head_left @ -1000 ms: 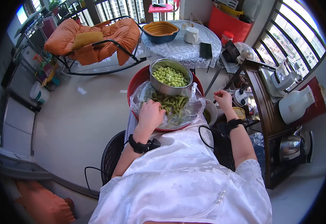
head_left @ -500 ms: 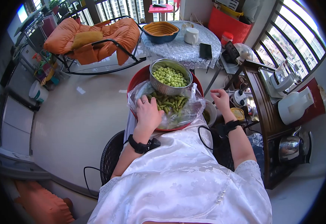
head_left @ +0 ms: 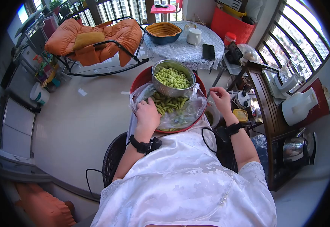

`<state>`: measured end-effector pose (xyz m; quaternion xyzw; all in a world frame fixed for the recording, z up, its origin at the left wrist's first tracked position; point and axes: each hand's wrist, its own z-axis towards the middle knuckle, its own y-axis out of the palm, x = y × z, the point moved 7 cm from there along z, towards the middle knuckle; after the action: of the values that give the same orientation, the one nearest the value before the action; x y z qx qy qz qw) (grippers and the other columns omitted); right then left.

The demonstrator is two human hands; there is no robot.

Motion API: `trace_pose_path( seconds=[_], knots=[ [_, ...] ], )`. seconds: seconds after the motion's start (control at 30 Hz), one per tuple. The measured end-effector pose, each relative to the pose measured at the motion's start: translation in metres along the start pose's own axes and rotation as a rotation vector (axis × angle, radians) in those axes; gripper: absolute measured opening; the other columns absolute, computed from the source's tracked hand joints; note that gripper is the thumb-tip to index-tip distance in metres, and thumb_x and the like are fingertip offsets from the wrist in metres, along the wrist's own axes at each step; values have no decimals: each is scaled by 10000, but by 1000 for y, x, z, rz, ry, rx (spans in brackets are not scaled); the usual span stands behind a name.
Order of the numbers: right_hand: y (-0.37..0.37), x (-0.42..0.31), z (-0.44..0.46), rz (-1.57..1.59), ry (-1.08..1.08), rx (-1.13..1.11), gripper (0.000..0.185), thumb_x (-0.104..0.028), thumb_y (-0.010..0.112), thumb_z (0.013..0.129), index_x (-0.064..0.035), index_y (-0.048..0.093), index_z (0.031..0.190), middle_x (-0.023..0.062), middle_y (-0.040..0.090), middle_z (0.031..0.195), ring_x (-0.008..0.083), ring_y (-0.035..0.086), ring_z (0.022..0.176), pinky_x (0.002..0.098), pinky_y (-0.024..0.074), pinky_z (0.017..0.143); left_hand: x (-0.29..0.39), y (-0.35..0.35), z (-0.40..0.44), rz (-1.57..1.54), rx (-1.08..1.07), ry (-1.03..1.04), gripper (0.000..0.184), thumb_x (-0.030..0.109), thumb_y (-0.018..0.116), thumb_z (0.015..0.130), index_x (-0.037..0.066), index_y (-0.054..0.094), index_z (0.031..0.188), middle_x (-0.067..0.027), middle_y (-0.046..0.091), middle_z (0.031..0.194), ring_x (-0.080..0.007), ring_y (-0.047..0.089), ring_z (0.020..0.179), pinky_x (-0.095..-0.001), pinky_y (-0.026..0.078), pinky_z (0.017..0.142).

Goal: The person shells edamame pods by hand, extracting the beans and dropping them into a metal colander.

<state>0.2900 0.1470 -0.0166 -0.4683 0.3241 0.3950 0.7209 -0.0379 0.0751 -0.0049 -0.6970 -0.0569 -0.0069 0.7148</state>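
A steel colander (head_left: 172,91) of shelled green beans (head_left: 171,77) rests at the far side of a red basin (head_left: 137,82) on my lap. In front of it, green bean pods (head_left: 168,103) lie in a clear plastic bag (head_left: 193,108) spread inside the basin. My left hand (head_left: 147,114) is over the bag's left side, fingers partly stretched and apart, tips by the pods. To the right of the basin, my right hand (head_left: 221,100) is raised with thumb and fingers pinched together; whatever it holds is too small to make out. Below it stands a pale bin (head_left: 215,115), partly hidden.
Ahead, a lace-covered table (head_left: 187,51) bears a yellow-and-blue basket (head_left: 163,33), white mug (head_left: 194,36) and phone (head_left: 208,52). An orange rocking chair (head_left: 93,41) stands ahead left. Close on my right is a dark wooden shelf (head_left: 265,98) with a white jug (head_left: 299,108) and kettle (head_left: 294,149).
My left hand has shifted slightly left, from over the pods toward the bag's edge. My right hand has moved slightly left, its fingers still pinched.
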Motion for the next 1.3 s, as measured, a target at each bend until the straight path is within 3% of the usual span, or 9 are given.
trace_pose_path(
  seconds=[0.2, 0.43, 0.5, 0.6, 0.7, 0.83, 0.9, 1.0, 1.3],
  knots=[
    [-2, -17, -1, 42, -26, 12, 129, -92, 675, 863, -25, 716, 966, 7, 674, 762, 55, 567, 626, 234, 468, 577, 0, 4, 2, 7, -24, 10, 719, 421, 857, 662, 8, 545, 1162, -168, 663, 1012, -337, 604, 1043, -385, 539, 846],
    [-4, -26, -2, 95, -49, 40, 107, -70, 670, 873, -21, 712, 958, -9, 658, 748, 37, 542, 609, 215, 444, 563, 5, -1, -2, 22, -134, 167, 653, 384, 834, 693, 60, 562, 1191, -180, 676, 1042, -359, 631, 991, -427, 521, 886],
    [-2, -28, -1, 103, -70, 48, 104, -69, 669, 874, -22, 711, 957, -14, 653, 743, 33, 534, 603, 213, 438, 560, 6, 0, -3, -100, -255, 181, 591, 306, 826, 701, 77, 580, 1187, -184, 683, 1011, -360, 627, 995, -432, 519, 889],
    [-2, -36, -4, 151, -92, 55, 95, -56, 667, 873, -16, 705, 951, -9, 640, 775, 30, 526, 604, 201, 425, 559, 19, 7, -7, -272, -168, 398, 541, 210, 799, 718, 96, 586, 1203, -179, 688, 996, -380, 636, 982, -447, 519, 878],
    [-3, -82, -11, 131, -213, 53, 92, -21, 662, 864, -18, 700, 948, 9, 636, 823, 43, 540, 613, 200, 430, 557, 33, -8, -10, -468, -167, 407, 527, 110, 762, 739, 94, 575, 1231, -161, 687, 994, -363, 658, 951, -427, 535, 834],
    [11, -135, -31, 125, -384, -58, 143, 36, 651, 836, -33, 702, 950, 41, 641, 874, 93, 595, 668, 216, 469, 576, 39, -9, -10, -733, -241, 378, 549, 53, 739, 749, 88, 557, 1266, -158, 685, 940, -313, 673, 899, -391, 544, 789],
    [33, -145, -41, 137, -413, -273, 154, 32, 636, 842, -33, 699, 967, 58, 648, 897, 150, 628, 707, 249, 498, 608, 38, -10, -6, -939, -133, 428, 516, 32, 732, 753, 78, 580, 1244, -146, 679, 925, -258, 675, 860, -355, 542, 769],
    [55, -142, -52, 86, -365, -414, 176, 12, 630, 841, -37, 697, 997, 91, 660, 917, 231, 656, 746, 312, 525, 655, 28, -11, 2, -830, 36, 423, 397, 43, 735, 750, 58, 644, 1137, -137, 672, 972, -248, 672, 862, -352, 544, 758],
    [92, -110, -65, -168, -328, -597, 150, -100, 666, 810, -60, 720, 944, 114, 684, 892, 313, 667, 821, 395, 531, 729, 28, 5, -8, -357, -114, 362, 238, 137, 776, 720, 56, 689, 926, -127, 625, 978, -323, 628, 945, -431, 495, 848]
  ],
)
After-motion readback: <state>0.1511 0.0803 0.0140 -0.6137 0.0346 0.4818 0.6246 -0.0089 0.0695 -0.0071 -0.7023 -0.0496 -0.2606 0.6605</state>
